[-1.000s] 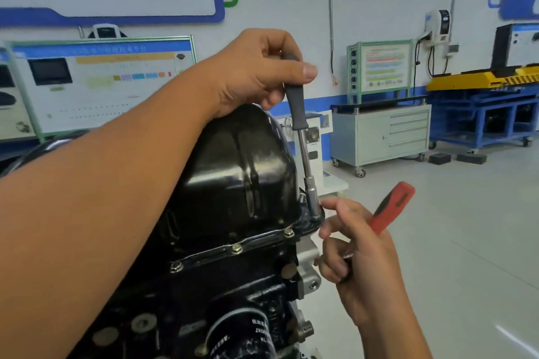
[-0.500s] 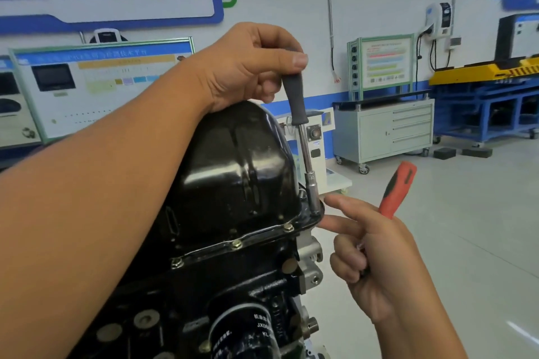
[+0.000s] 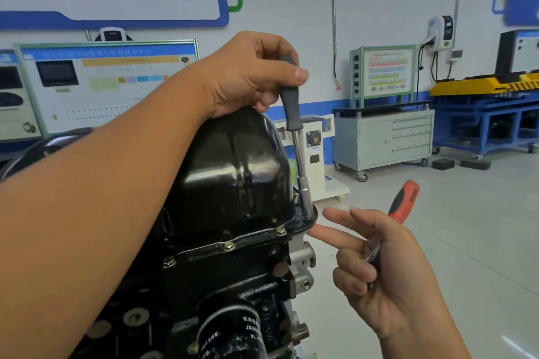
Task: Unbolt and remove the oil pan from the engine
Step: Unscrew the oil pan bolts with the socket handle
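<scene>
A glossy black oil pan [image 3: 233, 172] sits on top of the upturned black engine [image 3: 227, 285], with brass-coloured bolts [image 3: 229, 245] along its flange. My left hand [image 3: 250, 73] grips the grey handle of a socket driver [image 3: 297, 140] above the pan. The driver stands nearly upright with its socket on a bolt at the flange's right corner. My right hand [image 3: 388, 268] holds a red-handled tool [image 3: 404, 201] in its curled lower fingers. Its index and middle fingers stretch out towards that corner, the index tip just under the flange.
An oil filter [image 3: 233, 335] juts from the engine's front. Behind stand a grey drawer cabinet on castors [image 3: 385, 140], a white trainer stand [image 3: 318, 151], display boards and a blue and yellow bench [image 3: 490, 114]. Open grey floor lies to the right.
My right hand has uncurled its index and middle fingers and reached them towards the flange corner. The red handle has risen more upright. My left hand keeps the driver on the same bolt.
</scene>
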`<state>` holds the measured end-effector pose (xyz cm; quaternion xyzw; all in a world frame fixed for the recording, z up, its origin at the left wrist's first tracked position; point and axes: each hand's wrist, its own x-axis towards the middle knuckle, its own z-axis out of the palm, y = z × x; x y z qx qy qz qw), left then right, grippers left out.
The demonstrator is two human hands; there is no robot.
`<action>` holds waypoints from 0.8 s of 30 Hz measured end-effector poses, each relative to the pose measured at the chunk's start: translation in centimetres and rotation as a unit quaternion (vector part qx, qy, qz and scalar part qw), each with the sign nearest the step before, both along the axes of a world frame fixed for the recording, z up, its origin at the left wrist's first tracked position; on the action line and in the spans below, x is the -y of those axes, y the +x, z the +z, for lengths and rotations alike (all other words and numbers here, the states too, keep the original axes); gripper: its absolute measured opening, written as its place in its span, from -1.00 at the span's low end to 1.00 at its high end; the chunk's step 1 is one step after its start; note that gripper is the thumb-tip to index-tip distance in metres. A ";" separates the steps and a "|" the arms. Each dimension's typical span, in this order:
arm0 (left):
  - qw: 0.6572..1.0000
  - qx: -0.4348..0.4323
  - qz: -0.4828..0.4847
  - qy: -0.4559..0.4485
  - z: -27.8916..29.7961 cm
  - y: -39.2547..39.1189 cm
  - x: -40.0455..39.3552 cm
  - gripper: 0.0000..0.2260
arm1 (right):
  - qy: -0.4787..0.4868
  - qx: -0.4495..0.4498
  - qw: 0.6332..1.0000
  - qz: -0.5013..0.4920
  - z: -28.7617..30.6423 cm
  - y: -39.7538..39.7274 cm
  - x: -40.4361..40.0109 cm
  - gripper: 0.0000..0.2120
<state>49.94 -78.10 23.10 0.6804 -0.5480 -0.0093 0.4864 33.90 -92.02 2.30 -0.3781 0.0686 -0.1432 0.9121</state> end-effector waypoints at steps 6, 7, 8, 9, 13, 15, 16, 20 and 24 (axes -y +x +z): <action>0.997 -0.032 -0.049 0.049 0.3 -0.5 -0.7 -0.77 | 0.081 0.007 0.995 0.057 0.1 -0.6 0.4 -0.65; 0.996 -0.039 -0.064 0.057 0.4 -0.6 -0.9 -0.73 | 0.112 0.009 0.991 0.071 0.0 -0.6 0.5 -0.68; 0.995 -0.042 -0.073 0.060 0.5 -0.5 -1.0 -0.69 | 0.144 0.010 0.986 0.081 -0.1 -0.6 0.5 -0.70; 0.995 -0.040 -0.074 0.058 0.5 -0.5 -1.0 -0.67 | 0.170 0.011 0.981 0.088 -0.2 -0.7 0.5 -0.72; 0.999 -0.035 -0.024 0.015 0.1 -0.6 -0.5 -0.79 | 0.221 0.014 0.970 0.102 -0.5 -0.5 0.5 -0.78; 0.999 -0.044 -0.021 0.007 0.1 -0.7 -0.3 -0.85 | 0.223 0.013 0.970 0.097 -0.4 -0.3 0.5 -0.80; 0.999 -0.048 -0.023 0.011 0.1 -0.7 -0.2 -0.86 | 0.221 0.011 0.971 0.092 -0.3 -0.3 0.5 -0.80; 0.996 -0.039 -0.058 0.046 0.5 -0.4 -0.7 -0.79 | 0.221 0.002 0.972 0.083 -0.2 0.1 0.2 -0.83; 0.991 -0.043 -0.102 0.078 0.7 -0.1 -1.3 -0.66 | 0.212 -0.011 0.975 0.070 -0.2 0.4 -0.1 -0.87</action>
